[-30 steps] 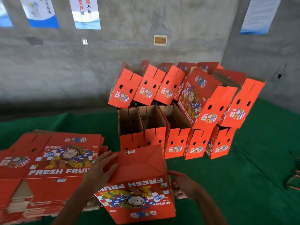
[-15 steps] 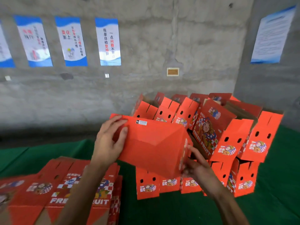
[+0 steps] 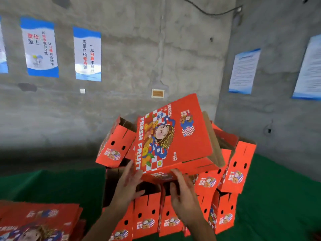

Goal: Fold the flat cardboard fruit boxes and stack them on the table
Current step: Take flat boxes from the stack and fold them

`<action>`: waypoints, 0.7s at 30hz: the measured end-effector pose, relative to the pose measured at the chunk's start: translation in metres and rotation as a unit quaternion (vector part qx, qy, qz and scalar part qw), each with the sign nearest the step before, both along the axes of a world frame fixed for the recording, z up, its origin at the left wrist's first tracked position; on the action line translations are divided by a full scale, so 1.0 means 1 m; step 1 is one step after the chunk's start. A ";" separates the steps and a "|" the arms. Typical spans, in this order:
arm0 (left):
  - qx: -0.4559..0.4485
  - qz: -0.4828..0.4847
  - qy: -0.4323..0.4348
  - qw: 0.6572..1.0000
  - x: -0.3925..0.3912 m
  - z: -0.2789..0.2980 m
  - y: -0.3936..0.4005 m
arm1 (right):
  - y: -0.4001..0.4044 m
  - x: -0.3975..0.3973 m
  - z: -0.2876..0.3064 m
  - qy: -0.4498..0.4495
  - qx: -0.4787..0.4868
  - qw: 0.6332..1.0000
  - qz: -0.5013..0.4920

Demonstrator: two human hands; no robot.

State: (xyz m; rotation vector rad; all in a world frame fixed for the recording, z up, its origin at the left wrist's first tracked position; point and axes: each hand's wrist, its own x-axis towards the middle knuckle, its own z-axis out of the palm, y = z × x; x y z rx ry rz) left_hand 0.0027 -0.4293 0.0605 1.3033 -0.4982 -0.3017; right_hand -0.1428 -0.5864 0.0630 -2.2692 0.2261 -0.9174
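At the centre of the frame a folded red fruit box [image 3: 175,136], printed FRESH FRUIT, lay tilted on top of the pile of folded boxes [image 3: 225,188]. The left hand [image 3: 128,185] and the right hand [image 3: 182,193] touched its lower edge with fingers spread. Flat boxes [image 3: 40,221] filled the lower left, on the green table [image 3: 278,206]. Blue-and-white posters [image 3: 87,53] hung on the concrete wall [image 3: 156,49] at upper left and at right.

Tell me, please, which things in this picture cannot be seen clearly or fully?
- Head view: the flat box pile is cut off by the left and bottom edges.
- Whether the left hand and right hand grip the folded box is unclear; motion blur and the box's lower edge hide the fingertips.
- Small text on the right wall notices is too small.
- The stacked boxes behind are partly hidden by the held box.
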 end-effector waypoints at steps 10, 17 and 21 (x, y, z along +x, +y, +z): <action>-0.005 -0.090 -0.022 0.996 0.018 -0.030 -0.131 | -0.086 0.051 0.000 0.099 -0.142 0.973 -0.150; 0.049 -0.106 -0.012 0.993 0.044 -0.044 -0.164 | -0.118 0.080 -0.030 0.154 -0.053 0.978 -0.128; 0.078 -0.122 -0.032 0.989 0.052 -0.048 -0.171 | -0.127 0.079 -0.048 0.128 -0.019 0.987 -0.100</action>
